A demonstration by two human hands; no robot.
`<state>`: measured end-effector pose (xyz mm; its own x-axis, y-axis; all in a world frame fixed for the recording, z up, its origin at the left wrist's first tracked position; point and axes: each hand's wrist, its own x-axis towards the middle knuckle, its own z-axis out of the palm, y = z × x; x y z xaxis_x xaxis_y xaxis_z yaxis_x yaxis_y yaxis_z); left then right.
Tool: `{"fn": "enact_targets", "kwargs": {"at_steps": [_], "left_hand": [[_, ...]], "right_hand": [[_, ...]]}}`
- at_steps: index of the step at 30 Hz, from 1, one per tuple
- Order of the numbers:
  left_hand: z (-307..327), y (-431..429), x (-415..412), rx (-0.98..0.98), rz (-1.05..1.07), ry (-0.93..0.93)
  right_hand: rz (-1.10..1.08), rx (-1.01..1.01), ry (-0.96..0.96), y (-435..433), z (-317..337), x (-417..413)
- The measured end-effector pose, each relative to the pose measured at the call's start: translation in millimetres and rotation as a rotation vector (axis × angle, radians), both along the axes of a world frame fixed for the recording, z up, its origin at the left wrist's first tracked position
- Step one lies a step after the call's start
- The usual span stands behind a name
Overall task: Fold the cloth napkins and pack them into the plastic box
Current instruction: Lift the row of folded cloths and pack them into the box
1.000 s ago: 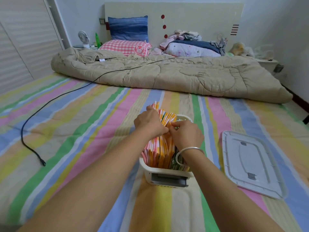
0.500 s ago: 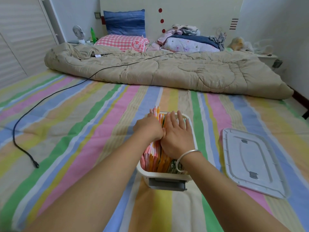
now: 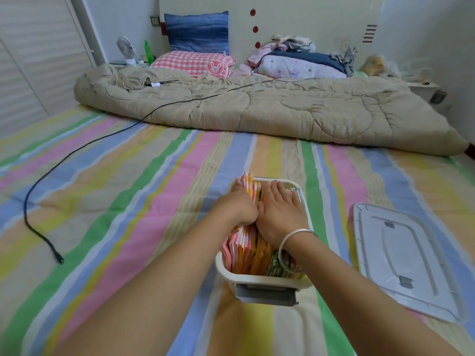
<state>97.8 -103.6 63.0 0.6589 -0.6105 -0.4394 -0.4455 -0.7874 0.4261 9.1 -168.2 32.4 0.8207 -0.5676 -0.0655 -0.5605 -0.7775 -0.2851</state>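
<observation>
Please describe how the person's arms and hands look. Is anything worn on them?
Both arms are bare as far as the view shows: no sleeves, no gloves. The right arm carries a plain silver bangle at the wrist, behind the right hand. The left arm and left hand wear nothing visible. Rings cannot be made out.

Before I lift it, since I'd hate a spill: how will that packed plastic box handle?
The plastic box looks rigid, so it should probably lift without flexing. Upright folded napkins fill it tightly, so it is likely heavyish for its size. With the lid off beside it, tipping could spill them.
</observation>
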Motion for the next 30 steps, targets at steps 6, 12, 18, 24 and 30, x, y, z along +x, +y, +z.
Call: {"fn": "enact_targets", "kwargs": {"at_steps": [6, 12, 18, 24, 30], "left_hand": [[44, 36, 14, -0.474, 0.244, 0.378], [43, 50, 13, -0.452, 0.245, 0.034], [23, 40, 17, -0.149, 0.181, -0.263], [20, 37, 15, -0.171, 0.153, -0.260], [26, 28, 3, -0.040, 0.105, -0.393]], "right_hand": [[-0.084, 0.024, -0.338, 0, 7, -18], [0.029, -0.272, -0.237, 34, 29, -13], [-0.104, -0.121, 0.125, 36, 47, 4], [-0.214, -0.203, 0.263, 43, 47, 18], [-0.203, -0.153, 0.322, 41, 46, 26]]}}
